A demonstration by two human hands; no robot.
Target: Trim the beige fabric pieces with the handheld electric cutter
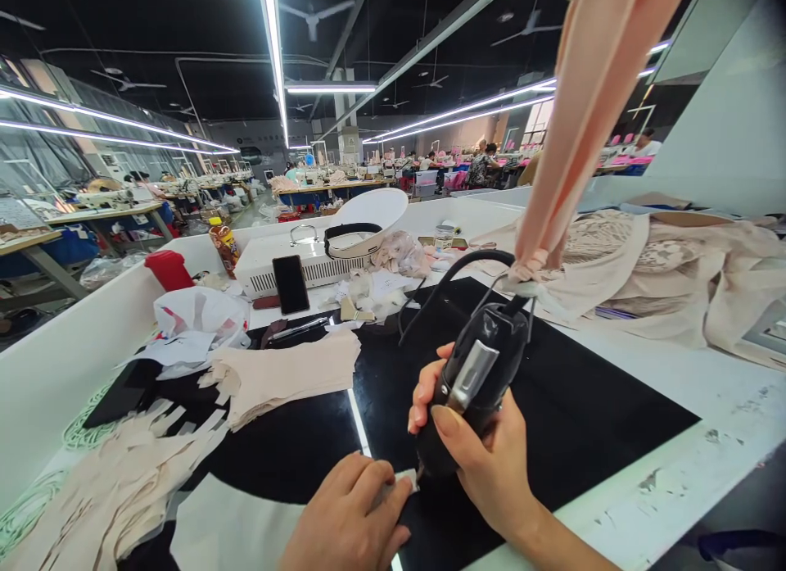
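My right hand (491, 464) is wrapped round a black hand-held power tool (491, 366) with a silver lever on its side. A black cable leaves its top, and a peach fabric strip (583, 120) holds it from above. Its lower end points down beside a small pale piece of fabric (406, 478). The fingers of my left hand (356, 514), bent and close together, hold that piece down on the glossy black board (583, 407). Part of the piece is hidden under the fingers. A larger pale sheet (233, 526) lies left of my left hand.
Stacked beige fabric pieces (295, 366) lie to the left, with cut beige strips (116, 481) nearer. Behind are a phone (291, 283), a white metal box (258, 272), a plastic bag (202, 313) and a bottle (224, 247). Beige garments (681, 268) are heaped at right.
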